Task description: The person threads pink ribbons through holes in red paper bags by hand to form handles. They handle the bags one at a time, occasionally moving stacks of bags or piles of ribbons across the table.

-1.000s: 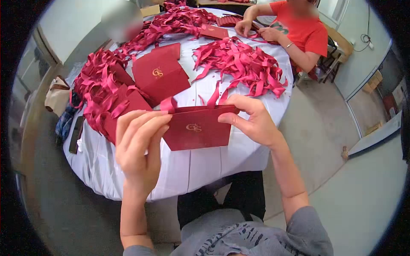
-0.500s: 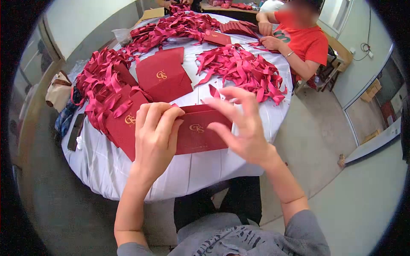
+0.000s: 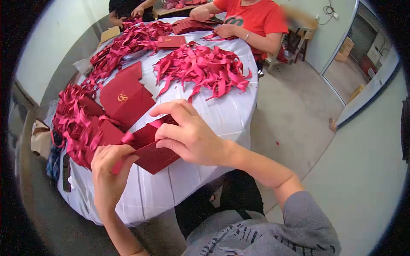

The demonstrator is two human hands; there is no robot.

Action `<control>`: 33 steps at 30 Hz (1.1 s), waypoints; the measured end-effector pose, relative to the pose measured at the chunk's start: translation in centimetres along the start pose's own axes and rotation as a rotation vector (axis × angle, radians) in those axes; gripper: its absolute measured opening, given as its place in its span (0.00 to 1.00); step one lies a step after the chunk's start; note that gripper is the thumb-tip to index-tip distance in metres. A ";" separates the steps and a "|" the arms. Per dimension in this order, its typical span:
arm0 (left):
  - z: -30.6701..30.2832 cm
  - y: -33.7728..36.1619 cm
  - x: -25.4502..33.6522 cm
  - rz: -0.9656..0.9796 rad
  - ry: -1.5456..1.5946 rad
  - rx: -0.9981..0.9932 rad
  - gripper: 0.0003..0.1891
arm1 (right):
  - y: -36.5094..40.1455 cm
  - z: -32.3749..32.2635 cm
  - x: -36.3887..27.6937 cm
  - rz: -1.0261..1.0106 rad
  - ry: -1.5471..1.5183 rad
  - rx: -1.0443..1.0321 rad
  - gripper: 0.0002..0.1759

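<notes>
Near the table's front edge, a dark red envelope-like bag [image 3: 156, 158] hangs tilted between my hands, with a pink ribbon at its upper edge. My left hand [image 3: 110, 161] pinches its left corner, fingers closed. Over its right part is my right hand [image 3: 190, 135], the curled fingers and thumb pressed on the upper edge. Behind it lie red bags with a gold logo [image 3: 124, 99]. To the left is a heap of bags with pink ribbons [image 3: 79, 123].
White cloth covers the round table [image 3: 226, 113]. A ribbon pile [image 3: 205, 70] lies at centre right, another heap [image 3: 128, 45] behind. A person in a red shirt [image 3: 256, 19] handles stacked red bags [image 3: 192, 26]; another in black [image 3: 130, 6] works at the far left.
The view has turned, shifting the table leftward. My right hand has come down onto the bag and closed on its edge. The bag is now tilted, and its gold logo no longer shows.
</notes>
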State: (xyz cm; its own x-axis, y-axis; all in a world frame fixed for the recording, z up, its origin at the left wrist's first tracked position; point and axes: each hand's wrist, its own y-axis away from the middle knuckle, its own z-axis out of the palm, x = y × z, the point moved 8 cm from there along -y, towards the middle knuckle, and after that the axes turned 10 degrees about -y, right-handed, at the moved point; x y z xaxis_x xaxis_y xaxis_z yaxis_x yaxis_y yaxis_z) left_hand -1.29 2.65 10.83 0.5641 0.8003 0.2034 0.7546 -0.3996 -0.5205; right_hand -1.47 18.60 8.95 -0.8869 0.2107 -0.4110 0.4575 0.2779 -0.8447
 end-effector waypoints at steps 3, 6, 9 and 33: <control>1.1 0.0 -1.2 -0.018 0.140 0.049 0.07 | -0.1 -1.0 1.7 0.079 -0.239 0.015 0.08; 0.5 0.3 -3.7 -0.142 0.218 0.205 0.04 | 0.0 -6.1 5.7 0.199 -0.166 0.133 0.13; 0.6 0.6 -5.5 -0.260 0.248 0.285 0.05 | 1.9 -9.4 10.3 0.332 0.207 -0.039 0.12; 0.7 3.2 -8.6 -0.289 0.088 0.580 0.04 | 2.7 4.4 12.2 0.381 0.500 -0.476 0.18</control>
State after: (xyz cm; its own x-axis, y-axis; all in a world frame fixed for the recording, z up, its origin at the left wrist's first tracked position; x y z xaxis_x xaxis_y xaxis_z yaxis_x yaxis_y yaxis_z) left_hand -3.97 -5.18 6.87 0.4096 0.7897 0.4567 0.5905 0.1520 -0.7926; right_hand -11.33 17.83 0.13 -0.5811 0.7374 -0.3442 0.8026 0.4492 -0.3926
